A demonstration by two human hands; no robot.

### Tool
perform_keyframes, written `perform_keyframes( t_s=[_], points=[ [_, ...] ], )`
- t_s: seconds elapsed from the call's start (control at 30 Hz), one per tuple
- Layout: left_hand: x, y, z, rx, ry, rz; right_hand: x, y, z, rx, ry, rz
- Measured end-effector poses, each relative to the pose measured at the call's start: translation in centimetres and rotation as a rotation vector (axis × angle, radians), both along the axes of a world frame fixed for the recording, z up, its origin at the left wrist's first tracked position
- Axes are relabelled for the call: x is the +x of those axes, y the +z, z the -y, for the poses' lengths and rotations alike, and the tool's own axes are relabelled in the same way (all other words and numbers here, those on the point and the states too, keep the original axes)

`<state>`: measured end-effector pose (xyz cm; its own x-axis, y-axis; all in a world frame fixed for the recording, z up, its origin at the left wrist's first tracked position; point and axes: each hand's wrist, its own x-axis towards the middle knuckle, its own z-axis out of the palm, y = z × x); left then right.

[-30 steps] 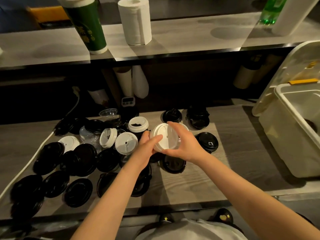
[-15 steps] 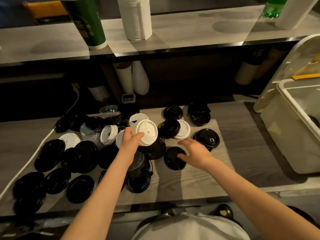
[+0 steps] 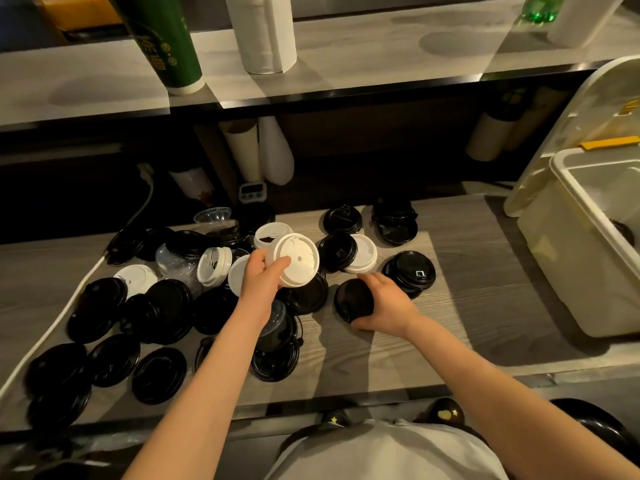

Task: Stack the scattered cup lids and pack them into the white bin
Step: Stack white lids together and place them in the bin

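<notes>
My left hand (image 3: pixel 263 277) grips a white cup lid (image 3: pixel 297 259), held tilted above the pile at the counter's middle. My right hand (image 3: pixel 388 303) grips a black lid (image 3: pixel 353 301) lying on the wooden counter (image 3: pixel 467 289), thumb under its near edge and fingers over its far edge. Several black lids (image 3: pixel 159 310) and a few white lids (image 3: pixel 214 265) lie scattered to the left and behind. Another white lid (image 3: pixel 362 254) and a black stack (image 3: pixel 412 271) sit just beyond my right hand. The white bin (image 3: pixel 575 258) stands open at the right edge.
A white cable (image 3: pixel 59 320) runs along the counter's left side. A small timer (image 3: pixel 252 191) and cup stacks (image 3: pixel 256 150) stand at the back under the upper shelf. On that shelf are a green cup stack (image 3: pixel 166 43) and a paper roll (image 3: pixel 265 32). The bin's lid (image 3: pixel 568 133) leans behind the bin.
My hands parted: the left carried the white lid leftward alone, and the right dropped to the counter and closed on a black lid.
</notes>
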<state>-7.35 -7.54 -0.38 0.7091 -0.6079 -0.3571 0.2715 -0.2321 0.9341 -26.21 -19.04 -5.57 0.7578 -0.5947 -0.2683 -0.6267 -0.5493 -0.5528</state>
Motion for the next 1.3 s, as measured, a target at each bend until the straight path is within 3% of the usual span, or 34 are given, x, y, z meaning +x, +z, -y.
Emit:
perform_keyframes(
  t_s=[0.17,0.43,0.63,0.87,1.0,1.2,1.3],
  points=[
    [-1.9,1.4,3.1,-0.047,-0.062,0.014,-2.3,4.2,2.5,-0.042,-0.156,0.231],
    [-7.4,4.5,10.8,-0.151,-0.225,0.054,-8.7,10.1,8.2,-0.154,-0.348,0.395],
    [-13.4,7.4,17.4,-0.18,-0.295,0.118,-15.6,14.1,14.2,-0.255,-0.43,0.423],
    [-21.1,9.3,24.0,-0.19,-0.342,0.145,-25.9,15.1,22.3,-0.201,-0.568,0.39],
    [-25.1,9.6,26.8,-0.194,-0.374,0.143,-30.5,14.4,26.4,-0.217,-0.554,0.206],
    [-29.0,9.0,29.7,-0.162,-0.363,0.18,-32.1,11.9,30.3,-0.316,-0.231,-0.312],
    [-30.1,8.7,30.1,-0.138,-0.341,0.172,-31.4,10.3,31.2,-0.303,-0.128,-0.469]
  ],
)
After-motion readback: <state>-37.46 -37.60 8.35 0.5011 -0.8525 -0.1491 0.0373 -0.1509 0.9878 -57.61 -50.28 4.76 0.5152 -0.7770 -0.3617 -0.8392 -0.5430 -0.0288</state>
